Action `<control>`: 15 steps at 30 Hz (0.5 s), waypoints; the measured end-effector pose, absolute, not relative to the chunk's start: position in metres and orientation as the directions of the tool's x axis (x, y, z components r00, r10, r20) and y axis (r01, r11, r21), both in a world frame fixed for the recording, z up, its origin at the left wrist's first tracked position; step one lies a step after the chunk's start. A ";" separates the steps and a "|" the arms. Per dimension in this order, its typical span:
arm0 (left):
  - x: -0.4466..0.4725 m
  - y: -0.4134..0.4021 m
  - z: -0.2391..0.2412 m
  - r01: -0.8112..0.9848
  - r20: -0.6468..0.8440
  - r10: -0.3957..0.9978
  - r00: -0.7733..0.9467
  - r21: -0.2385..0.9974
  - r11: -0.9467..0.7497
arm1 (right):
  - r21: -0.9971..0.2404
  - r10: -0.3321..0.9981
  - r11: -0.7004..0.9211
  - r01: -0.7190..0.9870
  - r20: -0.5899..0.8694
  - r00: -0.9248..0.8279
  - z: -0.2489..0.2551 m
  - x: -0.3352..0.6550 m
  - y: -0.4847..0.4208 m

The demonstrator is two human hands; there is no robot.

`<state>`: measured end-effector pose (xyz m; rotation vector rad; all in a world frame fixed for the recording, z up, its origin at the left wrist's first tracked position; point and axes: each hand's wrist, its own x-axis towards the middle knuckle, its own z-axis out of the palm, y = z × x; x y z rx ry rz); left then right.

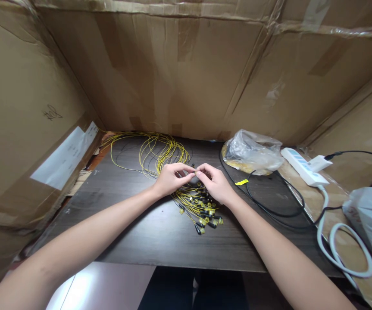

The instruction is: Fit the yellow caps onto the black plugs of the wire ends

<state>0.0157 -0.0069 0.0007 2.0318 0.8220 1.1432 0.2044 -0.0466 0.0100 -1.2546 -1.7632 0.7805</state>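
Observation:
My left hand and my right hand meet above the middle of the table, thumb and forefinger pinched on each. Between their fingertips is something small, too small and covered to name. Under and in front of them lies a bundle of thin yellow and black wires. Its near ends carry black connectors with clear yellowish caps, such as the capped connector nearest me. Behind my left hand the long yellow wires loop away toward the back left.
A clear plastic bag with yellow pieces sits at the back right. Beside it are a black cable with a yellow tag and a white power strip. Cardboard walls enclose the dark table. A white bag stands far right.

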 end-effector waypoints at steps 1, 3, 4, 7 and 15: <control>0.016 -0.007 0.001 0.194 0.476 0.768 0.428 0.782 -0.592 | -0.842 0.951 0.308 0.443 0.255 -0.177 0.009 0.204 -0.046; 0.016 -0.008 0.001 0.187 0.478 0.758 0.444 0.778 -0.600 | -0.846 0.952 0.302 0.440 0.243 -0.187 0.007 0.204 -0.046; 0.016 -0.008 0.001 0.187 0.477 0.756 0.449 0.777 -0.601 | -0.847 0.952 0.299 0.438 0.237 -0.193 0.007 0.204 -0.046; 0.016 -0.009 0.002 0.202 0.474 0.763 0.440 0.775 -0.598 | -0.855 0.954 0.290 0.430 0.224 -0.199 0.007 0.203 -0.046; 0.016 -0.008 0.001 0.215 0.475 0.773 0.420 0.776 -0.593 | -0.850 0.954 0.296 0.436 0.241 -0.177 0.010 0.203 -0.048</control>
